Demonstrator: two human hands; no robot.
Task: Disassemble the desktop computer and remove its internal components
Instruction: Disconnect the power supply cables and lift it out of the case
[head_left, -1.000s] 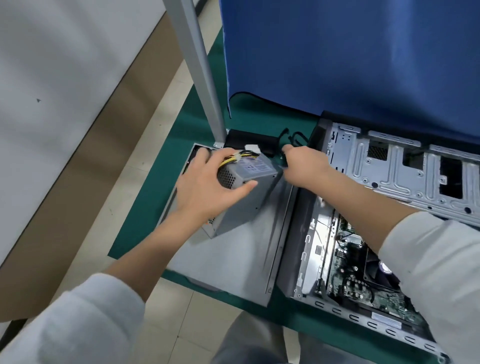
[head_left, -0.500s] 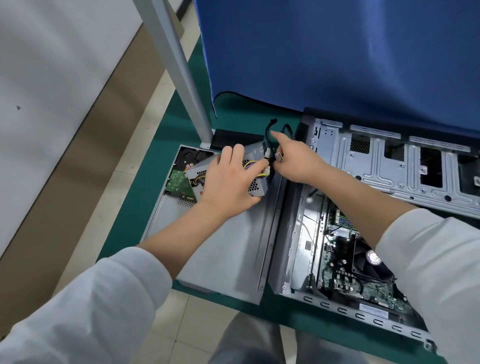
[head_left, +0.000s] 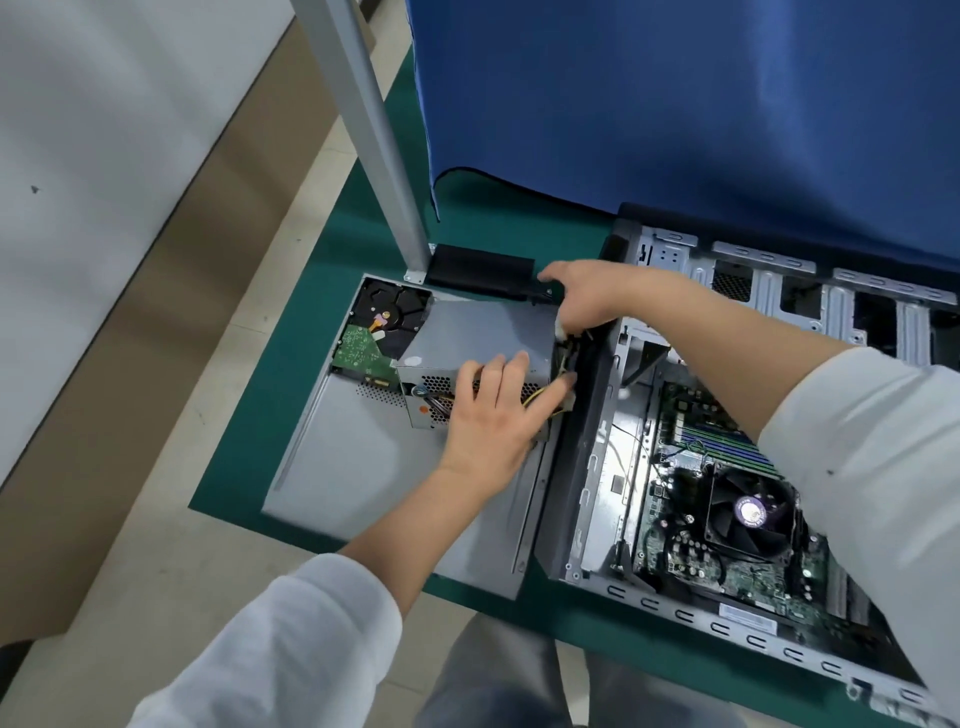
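Green table (head_left: 467, 218), power supply (head_left: 488, 332) flat

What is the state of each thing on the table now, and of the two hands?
Computer case: open, side panel off, motherboard exposed.
CPU fan: mounted on the motherboard.
Side panel: lying flat on the green mat.
Power supply: out of the case, resting on the side panel.
Hard drive: out, circuit board up, beside the power supply.
Left hand: fingers straight, on the power supply.
Right hand: at the cables; grip unclear.
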